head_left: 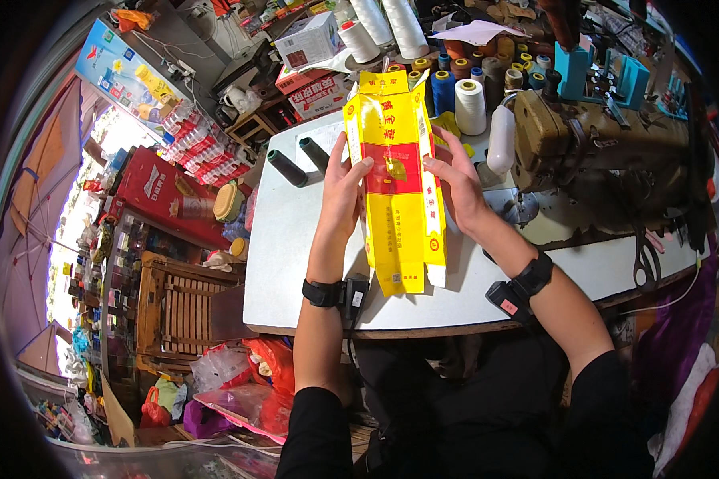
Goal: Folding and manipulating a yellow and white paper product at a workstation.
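Note:
Between my two hands is an unfolded yellow cardboard carton (pixel 397 215) with a red band across its middle, held upright over the white tabletop. My left hand (pixel 345 188) grips its left edge, thumb on the front face and fingers behind. On the opposite edge, my right hand (pixel 455 177) pinches the carton the same way, its thumb near the red band. The carton's top flap stands up and its lower end hangs loose. Two dark thread cones (pixel 287 168) lie on the table left of my left hand.
A sewing machine (pixel 599 144) stands at the right, with black scissors (pixel 645 259) at the table's right edge. Many thread spools, including a white one (pixel 470 107), crowd the back. A wooden chair (pixel 185 307) and a red box (pixel 164 195) are at the left.

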`<action>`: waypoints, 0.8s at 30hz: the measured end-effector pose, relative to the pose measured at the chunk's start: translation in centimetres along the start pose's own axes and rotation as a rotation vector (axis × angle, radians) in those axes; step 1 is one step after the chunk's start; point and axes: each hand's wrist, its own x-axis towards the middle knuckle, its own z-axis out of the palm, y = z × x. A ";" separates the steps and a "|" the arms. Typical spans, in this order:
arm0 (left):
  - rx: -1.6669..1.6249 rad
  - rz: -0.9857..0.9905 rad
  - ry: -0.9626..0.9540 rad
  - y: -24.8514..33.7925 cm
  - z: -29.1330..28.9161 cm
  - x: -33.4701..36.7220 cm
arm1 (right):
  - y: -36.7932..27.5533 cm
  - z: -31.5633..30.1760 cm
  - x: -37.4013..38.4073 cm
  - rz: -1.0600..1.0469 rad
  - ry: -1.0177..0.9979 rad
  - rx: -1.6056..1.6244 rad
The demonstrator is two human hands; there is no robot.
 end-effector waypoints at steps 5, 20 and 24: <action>-0.005 0.066 -0.013 -0.5 -0.8 0.6 | -0.4 0.2 -0.1 -0.040 0.010 0.045; 0.034 0.091 -0.013 -1.0 -0.6 0.7 | 0.2 -1.6 0.5 0.041 -0.005 0.151; 0.066 0.059 -0.014 -0.5 -0.4 0.3 | 0.7 -1.6 0.6 0.096 0.017 0.184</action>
